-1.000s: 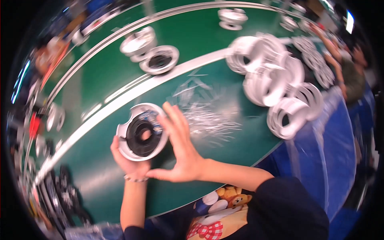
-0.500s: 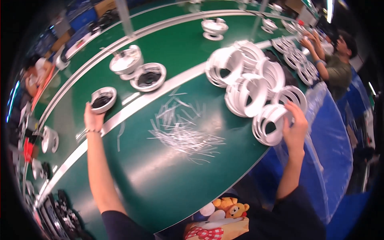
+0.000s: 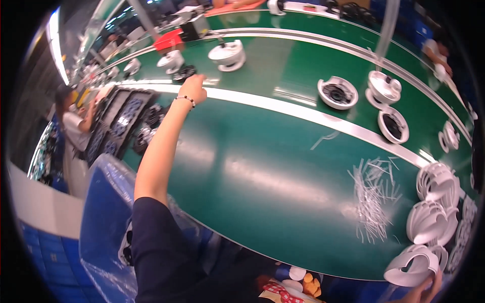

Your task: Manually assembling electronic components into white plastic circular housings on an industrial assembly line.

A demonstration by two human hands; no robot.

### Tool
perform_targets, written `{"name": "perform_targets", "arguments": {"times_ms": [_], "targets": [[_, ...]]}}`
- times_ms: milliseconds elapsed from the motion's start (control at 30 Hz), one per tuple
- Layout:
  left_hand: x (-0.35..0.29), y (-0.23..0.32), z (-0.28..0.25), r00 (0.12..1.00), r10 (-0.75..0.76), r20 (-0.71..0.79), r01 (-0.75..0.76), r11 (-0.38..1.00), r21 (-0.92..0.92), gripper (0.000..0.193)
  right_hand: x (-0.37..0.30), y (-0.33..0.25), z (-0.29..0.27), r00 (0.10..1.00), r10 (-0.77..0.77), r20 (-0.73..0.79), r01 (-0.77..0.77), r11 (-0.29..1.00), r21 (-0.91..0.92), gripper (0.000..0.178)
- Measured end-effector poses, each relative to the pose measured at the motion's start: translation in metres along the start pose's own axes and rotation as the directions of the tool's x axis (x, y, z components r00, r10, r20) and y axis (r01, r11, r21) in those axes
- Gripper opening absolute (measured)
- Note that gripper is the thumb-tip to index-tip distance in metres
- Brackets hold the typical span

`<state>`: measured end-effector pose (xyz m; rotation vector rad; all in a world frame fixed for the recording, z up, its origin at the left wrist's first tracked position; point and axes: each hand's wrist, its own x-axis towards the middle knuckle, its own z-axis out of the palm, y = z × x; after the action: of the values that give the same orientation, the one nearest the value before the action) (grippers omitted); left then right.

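My left arm stretches far out over the green table to the white strip at the edge of the conveyor belt. My left hand has its fingers curled, right beside a round black part on the belt; I cannot make out whether it grips that part. At the lower right rim, my right hand has its fingers around a white ring-shaped housing, the nearest of a cluster of white housings.
A pile of thin white strips lies on the table. Round housings with black insides and white ones ride the belt. Trays of black parts and another person are at the left. Blue plastic sheeting hangs nearby.
My left hand carried the black-and-white part from in front of me out to the belt. My right hand went to the white housings. My view has swung left.
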<state>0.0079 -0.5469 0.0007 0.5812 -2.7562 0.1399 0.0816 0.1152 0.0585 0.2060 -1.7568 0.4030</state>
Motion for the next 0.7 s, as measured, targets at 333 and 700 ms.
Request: {"name": "perform_targets", "arguments": {"times_ms": [333, 700], "targets": [[-0.081, 0.003, -0.018, 0.797, -0.249, 0.551, 0.113, 0.956, 0.270, 0.035, -0.037, -0.118, 0.076, 0.689, -0.386, 0.614, -0.238, 0.679, 0.694, 0.020], [-0.086, 0.130, -0.027, 0.953, 0.119, 0.278, -0.123, 0.992, -0.002, 0.057, -0.071, -0.136, 0.111, 0.404, -0.356, 0.843, -0.179, 0.873, 0.454, 0.027]]}}
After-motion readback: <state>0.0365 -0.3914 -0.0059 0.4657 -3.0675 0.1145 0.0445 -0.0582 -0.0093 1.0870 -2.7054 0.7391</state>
